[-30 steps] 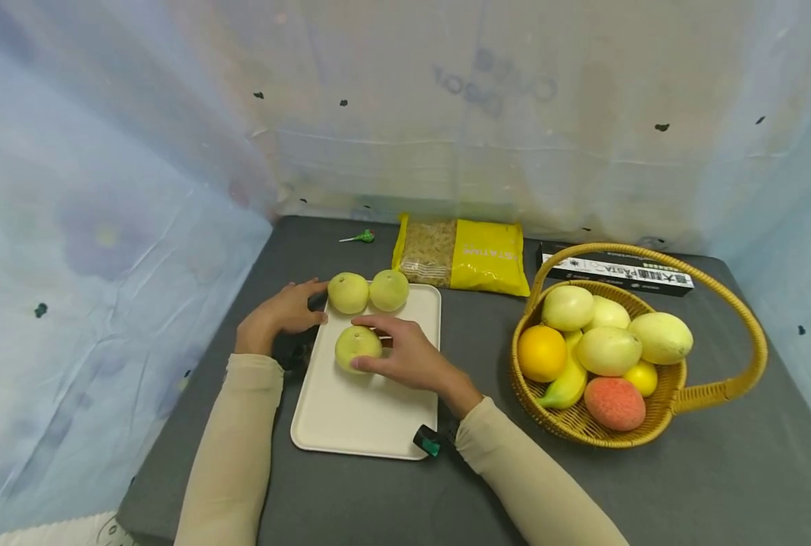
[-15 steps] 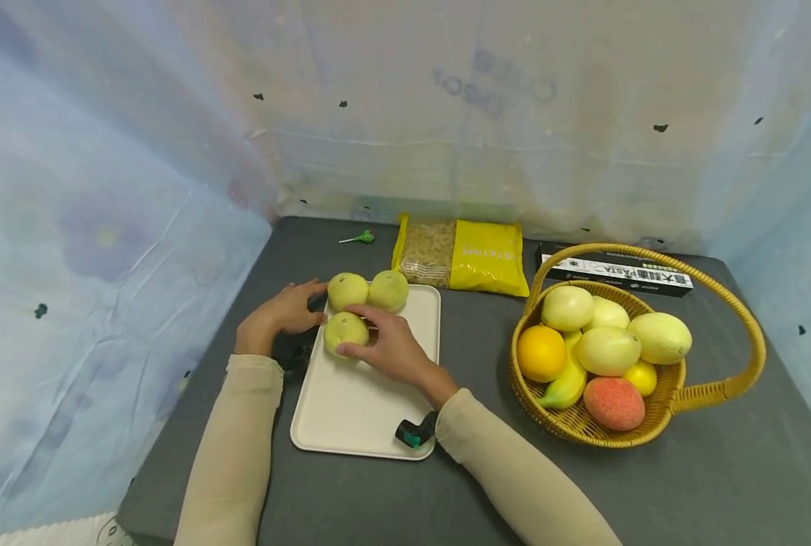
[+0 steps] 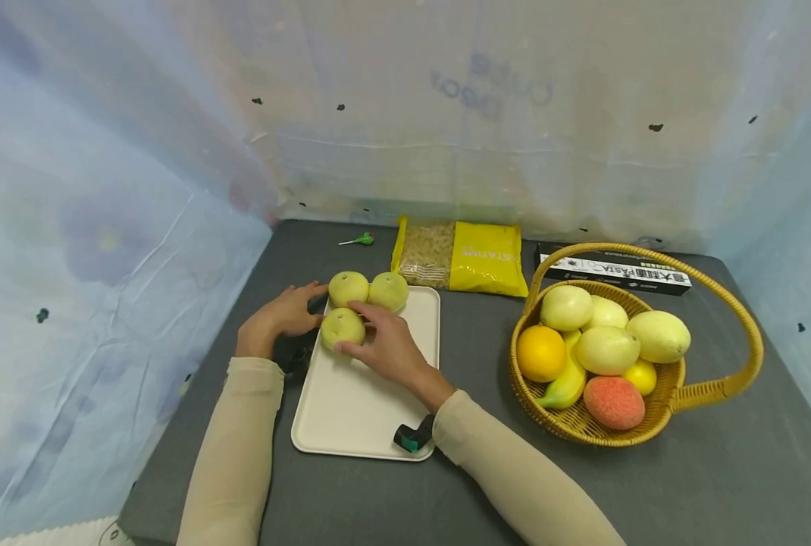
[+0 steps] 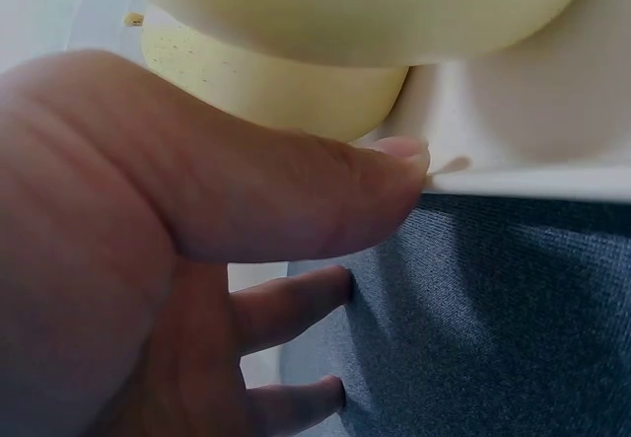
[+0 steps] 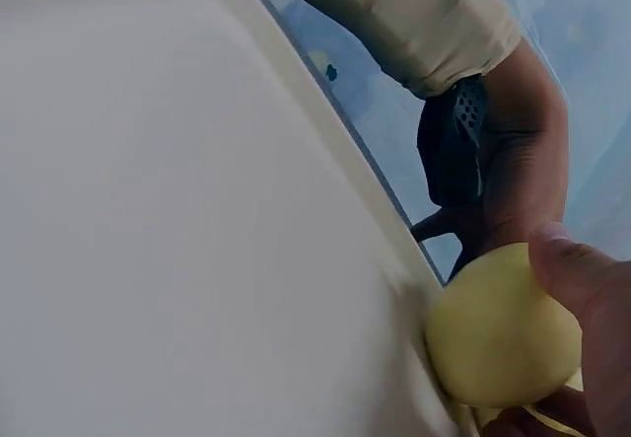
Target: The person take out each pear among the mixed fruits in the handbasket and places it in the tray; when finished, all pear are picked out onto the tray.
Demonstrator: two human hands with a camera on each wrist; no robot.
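My right hand (image 3: 392, 345) grips a small round pale-green melon (image 3: 342, 331), thumb on the near side and fingers on the far side. That melon (image 5: 503, 328) sits at the left edge of the white tray (image 3: 358, 413). Two similar melons, a left one (image 3: 348, 290) and a right one (image 3: 388, 292), stand side by side at the tray's far end. Along the tray's left edge lies my left hand (image 3: 285, 315), holding nothing, its fingers spread. In the left wrist view its thumb (image 4: 325, 195) reaches to the tray rim, just below the held melon (image 4: 365, 8).
A wicker basket (image 3: 524, 398) with a tall handle stands right of the tray, filled with several fruits. Behind lie a yellow pasta bag (image 3: 490, 258), a black pasta box (image 3: 610, 273) and a green lollipop (image 3: 364, 239). Hanging sheets border the grey table (image 3: 351, 500).
My right hand has moved the melon leftward and away from me, up close to the two far melons and the left thumb. The left hand has stayed in place.
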